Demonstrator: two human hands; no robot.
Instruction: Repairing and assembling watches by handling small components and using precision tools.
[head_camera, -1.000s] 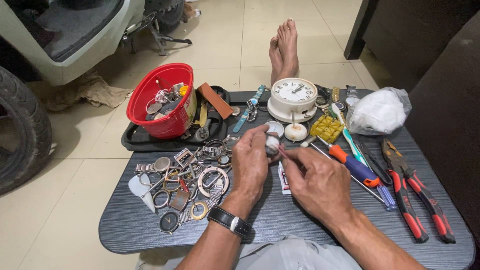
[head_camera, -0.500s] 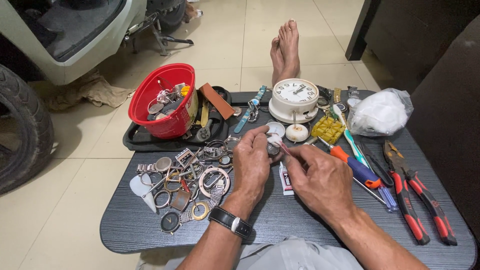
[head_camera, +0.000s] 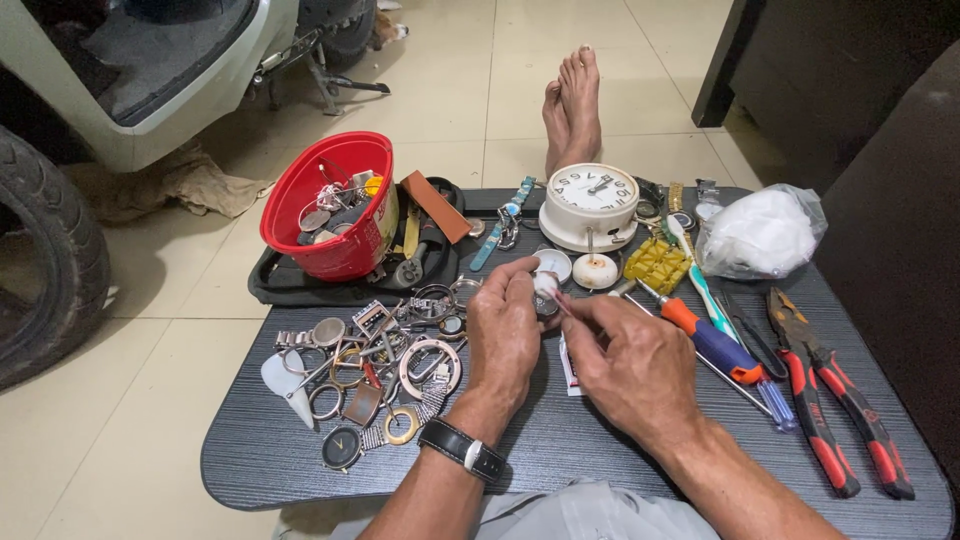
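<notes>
Home watch-repair corner — low dark bench (head_camera: 600, 450) on tiled floor (head_camera: 150, 400), watch parts heap (head_camera: 380, 360), pliers (head_camera: 840, 400), screwdriver (head_camera: 720, 345), alarm clock (head_camera: 590, 205) — parked scooter (head_camera: 130, 70) beside.

The person's left hand (head_camera: 507, 330) is raised, back to the camera, fingers curled and pinched shut. The right hand (head_camera: 628, 362) sits just beside it, thumb and forefinger pinched together, both forearms angling inward.
</notes>
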